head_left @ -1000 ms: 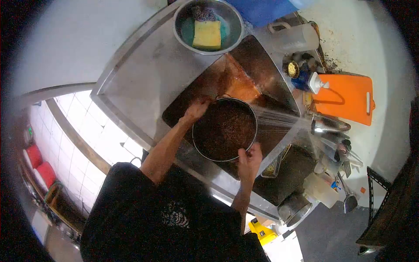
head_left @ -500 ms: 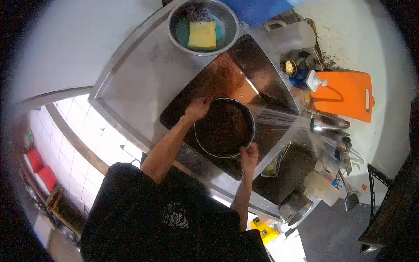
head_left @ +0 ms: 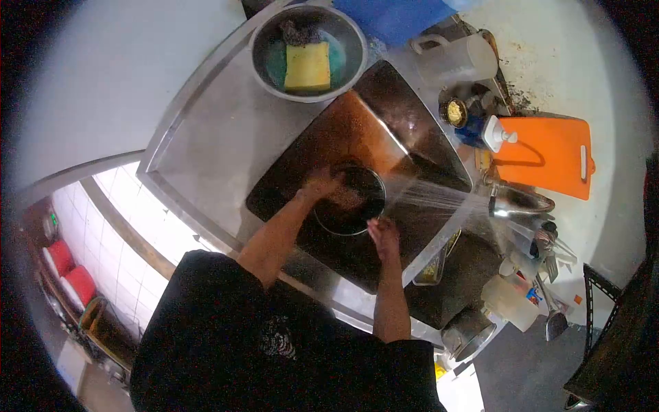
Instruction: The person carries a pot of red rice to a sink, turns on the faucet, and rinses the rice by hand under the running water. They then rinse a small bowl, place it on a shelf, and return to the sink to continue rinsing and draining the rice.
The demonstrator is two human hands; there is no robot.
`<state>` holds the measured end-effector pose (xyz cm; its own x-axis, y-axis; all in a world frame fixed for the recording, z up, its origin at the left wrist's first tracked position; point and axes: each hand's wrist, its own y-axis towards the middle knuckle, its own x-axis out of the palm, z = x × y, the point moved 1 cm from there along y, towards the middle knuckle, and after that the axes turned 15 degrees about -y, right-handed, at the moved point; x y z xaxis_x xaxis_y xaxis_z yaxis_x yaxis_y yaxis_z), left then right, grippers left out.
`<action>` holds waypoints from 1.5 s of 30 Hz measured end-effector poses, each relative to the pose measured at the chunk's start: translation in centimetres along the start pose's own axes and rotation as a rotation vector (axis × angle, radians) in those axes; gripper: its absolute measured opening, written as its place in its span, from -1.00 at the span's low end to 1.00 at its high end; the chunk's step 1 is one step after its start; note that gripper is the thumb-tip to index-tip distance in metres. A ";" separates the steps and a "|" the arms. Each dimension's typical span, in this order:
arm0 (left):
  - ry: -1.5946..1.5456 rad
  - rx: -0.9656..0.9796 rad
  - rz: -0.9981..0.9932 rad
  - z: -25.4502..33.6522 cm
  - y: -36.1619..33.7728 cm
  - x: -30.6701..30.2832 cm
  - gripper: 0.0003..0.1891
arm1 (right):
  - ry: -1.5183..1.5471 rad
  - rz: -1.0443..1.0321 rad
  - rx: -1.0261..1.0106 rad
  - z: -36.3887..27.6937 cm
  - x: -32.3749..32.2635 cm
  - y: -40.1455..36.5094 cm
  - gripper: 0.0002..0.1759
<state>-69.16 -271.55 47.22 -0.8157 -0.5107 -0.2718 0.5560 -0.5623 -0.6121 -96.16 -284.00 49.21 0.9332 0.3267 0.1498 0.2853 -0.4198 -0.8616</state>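
Round pan (head_left: 362,214) low in sink (head_left: 401,103); thin pale rim, near-black wall, reddish-brown blur across interior; spray of water (head_left: 436,197) fanning in from right; left hand (head_left: 324,184) at upper-left rim, fingers blurred, cannot tell if gripping; right hand (head_left: 384,237) at lower-right rim, cannot tell whether fingers pinch it or only rest beside it

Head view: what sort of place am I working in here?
Most likely a kitchen's washing-up area: water sprays into a deep metal sink where a round pan sits, a yellow sponge lies in a metal bowl, and an orange cutting board is alongside.
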 end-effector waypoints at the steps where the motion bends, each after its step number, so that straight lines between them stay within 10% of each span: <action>1: -0.127 -0.007 -0.024 0.2 -0.3 -0.2 -0.37 | -0.246 0.016 -0.093 -1.9 1.8 -0.7 -0.64; 5: -0.056 0.196 0.010 0.9 0.1 -0.9 -0.43 | -1.066 0.056 -0.457 -6.4 4.1 -1.8 -0.65; 14: -0.192 0.379 -0.183 11.7 -5.3 -9.0 -0.61 | -0.766 -0.040 -0.345 -15.0 9.5 -15.7 -0.60; 18: -0.463 0.048 -0.266 5.9 -4.3 -8.2 -0.64 | -0.437 -0.216 -0.413 -11.7 9.1 -15.4 -0.57; 20: 0.580 0.418 0.103 -0.4 -3.7 -6.3 -0.59 | -1.440 0.181 -0.991 -4.8 3.4 -9.0 -0.58; 21: 0.581 0.426 0.108 -0.7 -4.8 -6.6 -0.59 | -1.753 0.383 -1.182 -2.1 1.7 -7.4 -0.58; 23: 0.501 0.414 -0.019 -0.3 -6.4 -8.1 -0.55 | -0.728 -0.253 -0.730 -0.2 2.3 -8.1 -0.59; 26: 0.483 0.413 -0.014 0.5 -9.9 -9.1 -0.57 | -1.424 0.232 -0.444 1.4 1.5 -11.5 -0.50; 28: 0.470 0.399 -0.007 -0.1 -10.1 -8.9 -0.59 | -1.472 0.281 -0.452 2.2 1.9 -12.4 -0.46; 31: 0.490 0.454 -0.019 -1.0 -12.0 -9.2 -0.60 | -1.621 0.281 -1.094 2.4 4.4 -17.5 -0.58; 34: 0.553 0.503 -0.136 0.7 -13.3 -10.7 -0.59 | -1.413 0.311 -0.758 2.8 4.9 -19.5 -0.62; 39: 0.507 0.411 -0.356 -1.0 -13.7 -12.1 -0.51 | -1.413 0.556 -0.875 7.1 2.5 -17.6 -0.74; 41: 0.364 0.700 0.007 0.1 -15.0 -12.0 -0.51 | -1.484 0.744 -1.018 7.8 3.0 -17.8 -0.78; 45: 0.428 0.764 0.036 2.0 -15.8 -11.9 -0.49 | -1.381 0.713 -0.885 9.1 2.1 -17.0 -0.77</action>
<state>-67.92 -257.96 61.61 -0.7003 -0.3344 -0.6307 0.4123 -0.9107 0.0251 -101.02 -268.49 59.77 0.2073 0.1038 -0.9728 0.4034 -0.9149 -0.0116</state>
